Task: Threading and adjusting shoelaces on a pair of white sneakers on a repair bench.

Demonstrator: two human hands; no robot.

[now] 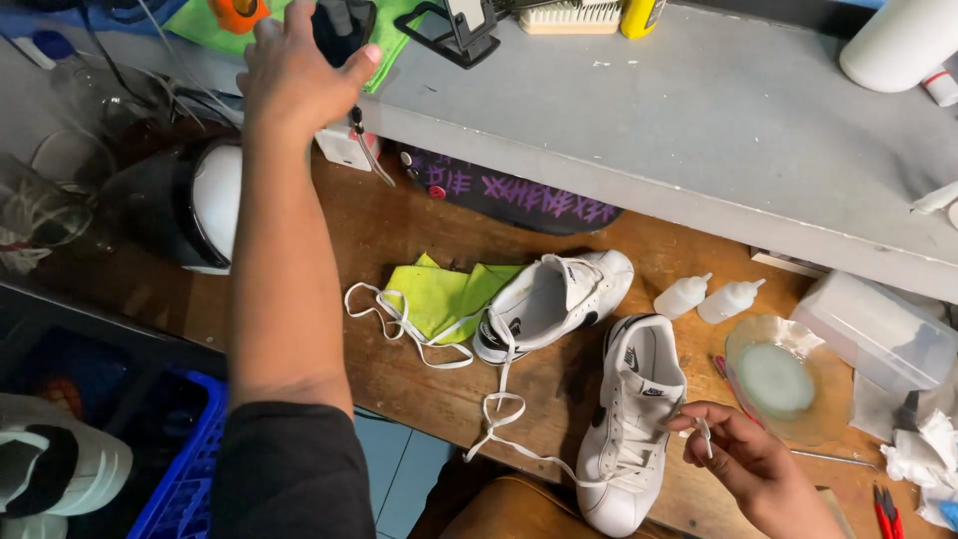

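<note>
My left hand [294,70] reaches up over the grey shelf [699,110], fingers spread, close to a black object [342,25] on a green cloth; whether it touches it I cannot tell. My right hand [743,464] pinches the end of a white shoelace [499,424] that runs across the wooden bench to a white sneaker [634,419]. A second white sneaker [554,299] lies on its side beside a yellow-green cloth [439,294], with another loose lace [394,319] next to it.
Two small white squeeze bottles [709,297] and a round glass dish [783,374] sit right of the shoes. A clear plastic box [878,329], crumpled tissue, a black-and-white helmet-like object [190,205], a blue crate [185,479] and a phone stand [459,30] are around.
</note>
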